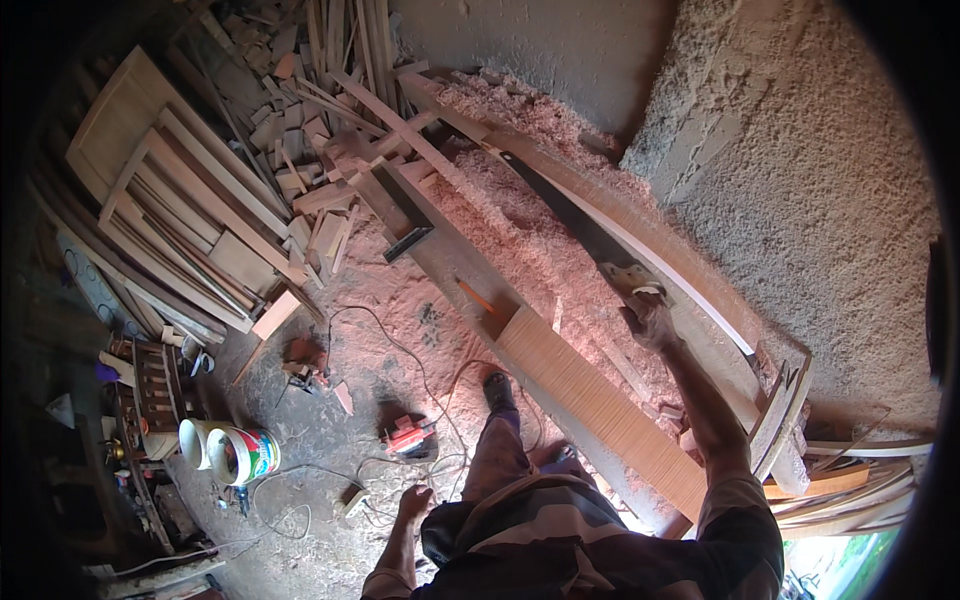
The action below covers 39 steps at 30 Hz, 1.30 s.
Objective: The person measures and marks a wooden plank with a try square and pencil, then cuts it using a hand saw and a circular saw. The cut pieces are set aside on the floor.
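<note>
My right hand [650, 318] is wrapped around the pale handle of a handsaw [565, 218]. The dark blade runs up and to the left, over the shavings beside a long board. My left hand [414, 502] hangs low by my side, apart from everything, its fingers loosely bent and seemingly holding nothing. Between the saw and my legs, a ribbed wooden panel [600, 408] lies along a long plank [455, 262]. An orange pencil [476, 296] rests on the plank just past the panel's far end. Farther up lies a dark L-shaped tool, like a try square [408, 232].
Pink shavings [500, 205] heap along the wall. Wood offcuts [290, 130] and curved frames [190, 210] pile at the far left. A red power tool [408, 434] and its cord [395, 345] lie on the floor. White buckets [240, 455] stand at left; curved strips [850, 500] lie at right.
</note>
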Available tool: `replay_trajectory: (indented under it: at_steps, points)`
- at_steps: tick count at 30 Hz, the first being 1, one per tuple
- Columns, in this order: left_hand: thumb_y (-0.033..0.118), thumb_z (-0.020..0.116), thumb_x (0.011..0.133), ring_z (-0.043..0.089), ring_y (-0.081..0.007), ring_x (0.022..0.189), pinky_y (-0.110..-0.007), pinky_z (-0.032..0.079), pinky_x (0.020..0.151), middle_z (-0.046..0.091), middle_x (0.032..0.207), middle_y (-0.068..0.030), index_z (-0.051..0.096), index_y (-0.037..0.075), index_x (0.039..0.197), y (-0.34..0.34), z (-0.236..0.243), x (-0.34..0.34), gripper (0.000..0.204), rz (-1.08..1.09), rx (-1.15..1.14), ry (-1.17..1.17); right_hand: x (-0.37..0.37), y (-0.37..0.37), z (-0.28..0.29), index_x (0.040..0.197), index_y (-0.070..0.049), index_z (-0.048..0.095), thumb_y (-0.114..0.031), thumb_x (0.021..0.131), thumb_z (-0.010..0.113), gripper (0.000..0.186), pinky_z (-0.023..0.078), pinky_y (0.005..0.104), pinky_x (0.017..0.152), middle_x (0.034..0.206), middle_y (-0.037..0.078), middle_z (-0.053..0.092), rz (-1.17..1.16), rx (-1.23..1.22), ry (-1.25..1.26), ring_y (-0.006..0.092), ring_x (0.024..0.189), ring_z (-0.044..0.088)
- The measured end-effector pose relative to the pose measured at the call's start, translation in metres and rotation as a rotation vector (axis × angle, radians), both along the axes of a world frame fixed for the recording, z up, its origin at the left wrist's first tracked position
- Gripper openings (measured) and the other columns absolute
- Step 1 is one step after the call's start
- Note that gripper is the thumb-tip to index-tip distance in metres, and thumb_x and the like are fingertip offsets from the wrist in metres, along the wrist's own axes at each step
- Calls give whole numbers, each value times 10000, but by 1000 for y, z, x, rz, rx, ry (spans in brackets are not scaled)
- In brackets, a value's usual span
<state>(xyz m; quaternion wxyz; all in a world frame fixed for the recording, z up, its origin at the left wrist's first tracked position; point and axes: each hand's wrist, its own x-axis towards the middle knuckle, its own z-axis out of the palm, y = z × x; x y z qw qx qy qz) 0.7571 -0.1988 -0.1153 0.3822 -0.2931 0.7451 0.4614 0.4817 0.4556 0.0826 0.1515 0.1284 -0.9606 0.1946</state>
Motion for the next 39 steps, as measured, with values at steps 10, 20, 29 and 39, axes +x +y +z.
replay_trajectory:
  at_steps: [10,20,29,39]
  points:
    - [260,610,1013,761,-270,840,-412,647,705,711,1131,-111,624,52,1315,-27,31,-109,367,447,-20,43,-46,-123,15,1483,-47,536,46,900,607,595,440,464,1107,1445,228,585,109,-552,-172,420,1330,559]
    - [284,659,1001,756,-234,847,-371,623,678,708,1217,-161,580,11,1402,-26,33,-123,491,128,-83,196,-47,-153,-4,1419,-67,607,38,898,608,532,500,457,957,1234,194,655,228,-441,-108,381,1132,636]
    - [338,718,949,639,-391,1237,-449,492,1081,676,1311,-224,603,4,1374,9,81,-343,553,-292,-363,787,-180,-226,5,1289,-173,709,-102,903,702,393,481,468,749,810,93,651,314,-226,90,298,780,650]
    - [511,844,772,441,-343,1439,-652,341,1149,413,1611,-155,405,133,1563,100,70,-631,980,-678,-469,896,-507,-424,-55,1188,-195,748,-136,842,692,356,548,469,715,967,109,722,269,-203,94,305,816,719]
